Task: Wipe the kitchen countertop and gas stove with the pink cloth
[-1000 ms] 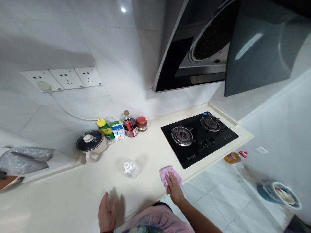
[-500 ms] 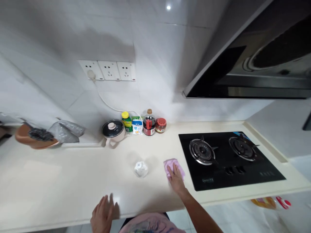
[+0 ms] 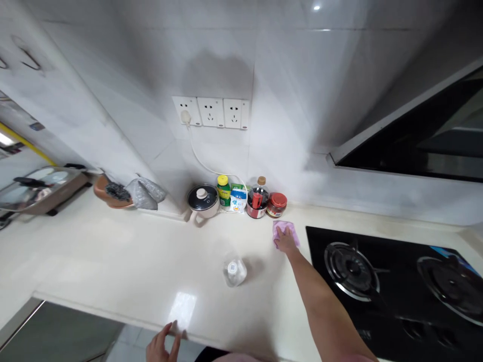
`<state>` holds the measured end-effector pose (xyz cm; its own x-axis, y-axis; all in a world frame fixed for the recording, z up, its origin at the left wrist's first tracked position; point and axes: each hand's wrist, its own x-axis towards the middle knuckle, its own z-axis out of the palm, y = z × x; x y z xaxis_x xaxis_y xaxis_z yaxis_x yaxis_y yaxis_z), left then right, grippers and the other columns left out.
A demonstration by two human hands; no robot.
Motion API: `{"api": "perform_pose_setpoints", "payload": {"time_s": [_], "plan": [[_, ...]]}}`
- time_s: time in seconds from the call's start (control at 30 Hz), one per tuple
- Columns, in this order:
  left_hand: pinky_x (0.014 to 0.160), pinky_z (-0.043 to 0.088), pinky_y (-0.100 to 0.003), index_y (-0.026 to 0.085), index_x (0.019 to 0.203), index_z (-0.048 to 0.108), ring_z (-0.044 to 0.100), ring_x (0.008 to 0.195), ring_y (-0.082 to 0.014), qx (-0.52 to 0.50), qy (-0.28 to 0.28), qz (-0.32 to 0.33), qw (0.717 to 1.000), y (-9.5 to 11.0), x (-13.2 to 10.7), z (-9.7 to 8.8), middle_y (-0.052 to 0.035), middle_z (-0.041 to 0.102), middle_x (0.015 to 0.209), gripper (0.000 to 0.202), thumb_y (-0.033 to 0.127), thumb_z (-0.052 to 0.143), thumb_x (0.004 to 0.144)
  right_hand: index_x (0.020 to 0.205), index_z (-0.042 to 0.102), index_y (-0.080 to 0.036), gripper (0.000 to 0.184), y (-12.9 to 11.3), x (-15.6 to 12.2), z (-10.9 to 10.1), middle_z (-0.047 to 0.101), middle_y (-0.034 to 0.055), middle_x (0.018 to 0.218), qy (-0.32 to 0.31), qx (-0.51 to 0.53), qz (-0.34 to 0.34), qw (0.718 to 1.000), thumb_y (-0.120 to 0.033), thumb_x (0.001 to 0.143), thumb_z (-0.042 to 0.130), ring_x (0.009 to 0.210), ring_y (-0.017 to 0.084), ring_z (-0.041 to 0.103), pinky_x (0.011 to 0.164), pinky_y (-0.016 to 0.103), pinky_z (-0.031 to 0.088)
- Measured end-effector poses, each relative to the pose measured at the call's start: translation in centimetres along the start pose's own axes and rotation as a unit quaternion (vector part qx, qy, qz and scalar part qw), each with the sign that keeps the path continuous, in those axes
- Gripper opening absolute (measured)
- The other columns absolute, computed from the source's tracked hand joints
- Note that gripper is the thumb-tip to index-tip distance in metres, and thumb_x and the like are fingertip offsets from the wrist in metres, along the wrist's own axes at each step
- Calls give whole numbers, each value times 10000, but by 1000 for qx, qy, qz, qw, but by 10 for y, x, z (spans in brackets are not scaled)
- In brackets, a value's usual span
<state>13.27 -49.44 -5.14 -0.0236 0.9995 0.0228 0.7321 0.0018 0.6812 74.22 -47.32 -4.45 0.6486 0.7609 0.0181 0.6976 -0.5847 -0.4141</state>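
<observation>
My right hand [image 3: 286, 241] reaches forward and presses a pink cloth [image 3: 290, 227] flat against the countertop, fingers slightly spread over it. The cloth lies between the red-lidded jar [image 3: 277, 204] and the left edge of the gas stove [image 3: 345, 269]. At the counter's front edge, my left hand [image 3: 161, 347] rests with its fingers apart and nothing in them; part of it is cut off by the frame. A clear, apparently plastic container [image 3: 234, 272] with a whitish top sits on the counter between my hands.
Along the wall stand a small lidded electric pot [image 3: 203, 200], a green bottle with a yellow cap [image 3: 224, 191], a white-and-blue packet [image 3: 238, 200] and a dark sauce bottle [image 3: 257, 203]. A brown bowl [image 3: 103, 187] is at left. The range hood [image 3: 415, 136] overhangs the right.
My right hand and the pink cloth have moved forward across the counter, close to the red-lidded jar. My left hand stays by the front edge. The view has turned left.
</observation>
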Motion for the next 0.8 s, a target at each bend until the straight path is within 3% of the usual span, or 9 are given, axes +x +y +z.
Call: {"api": "perform_pose_setpoints", "payload": {"time_s": [0.13, 0.3, 0.4, 0.47, 0.63, 0.8], "plan": [[976, 553, -579, 214, 1027, 741, 705, 989, -387, 7, 5, 11, 1000, 4, 2, -1, -163, 774, 1016, 901, 984, 444, 665, 1514, 522, -143, 643, -1, 6, 0, 346, 235, 1665, -37, 1, 6, 999, -365, 914, 581, 1560, 352, 279, 1228, 530, 245], [1142, 464, -566, 218, 1146, 724, 603, 1298, -376, 12, 22, 94, 995, 17, 18, 11, -154, 730, 1242, 729, 804, 410, 846, 1545, 484, -128, 657, -5, -41, 3, 327, 214, 1685, -39, -1, -6, 999, -291, 913, 556, 1610, 345, 159, 1266, 513, 187], [1231, 370, -566, 211, 1317, 655, 397, 1521, -360, 9, 20, 144, 989, 28, 29, 24, -139, 654, 1406, 640, 654, 408, 925, 1543, 501, -188, 651, -9, -84, 5, 328, 144, 1702, -31, -5, -12, 999, -283, 901, 559, 1618, 322, 152, 1287, 481, 181], [1252, 327, -567, 203, 1419, 588, 305, 1575, -345, 10, 4, 167, 986, 35, 36, 33, -137, 601, 1483, 630, 585, 403, 953, 1552, 492, -221, 653, -11, -117, 7, 295, 112, 1721, -25, -7, -8, 1000, -284, 904, 540, 1619, 318, 156, 1290, 483, 200], [1259, 222, -611, 206, 1550, 483, 279, 1585, -350, 28, -41, 190, 981, 49, 46, 48, -173, 550, 1545, 637, 494, 351, 997, 1570, 465, -282, 653, -8, -209, 16, 244, 62, 1742, -18, -8, 16, 1000, -289, 917, 491, 1619, 324, 161, 1279, 528, 267], [1269, 181, -599, 218, 1601, 418, 259, 1592, -328, 53, -80, 198, 975, 57, 46, 52, -164, 512, 1588, 639, 436, 373, 1003, 1597, 410, -332, 676, 9, -313, 39, 176, 24, 1760, 30, 21, 19, 999, -296, 925, 483, 1623, 335, 128, 1270, 575, 308]]}}
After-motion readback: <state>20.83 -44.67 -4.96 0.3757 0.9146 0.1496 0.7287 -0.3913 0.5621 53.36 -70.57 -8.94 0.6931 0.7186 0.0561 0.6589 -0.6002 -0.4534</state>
